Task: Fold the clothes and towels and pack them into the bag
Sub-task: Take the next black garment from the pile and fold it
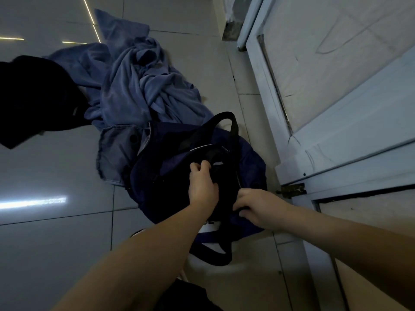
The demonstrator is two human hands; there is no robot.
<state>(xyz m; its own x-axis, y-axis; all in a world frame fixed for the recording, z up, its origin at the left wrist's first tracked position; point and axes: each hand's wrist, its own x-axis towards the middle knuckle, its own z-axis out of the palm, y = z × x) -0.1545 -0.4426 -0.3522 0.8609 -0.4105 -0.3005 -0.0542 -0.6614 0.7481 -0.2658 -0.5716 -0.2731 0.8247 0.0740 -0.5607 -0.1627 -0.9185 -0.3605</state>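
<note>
Curled around dark fabric at the mouth of the navy bag (248, 157), the left hand (202, 186) grips it near the middle, while the right hand (258, 208) pinches the bag's near edge with bent fingers. The bag lies on the tiled floor (56, 176), just beside a white door (336, 97), one black handle (224, 116) arching at its far side. A crumpled heap of blue clothes and towels (139, 86) lies unfolded beyond the bag, touching it. A black garment (33, 97) lies left of the heap
</note>
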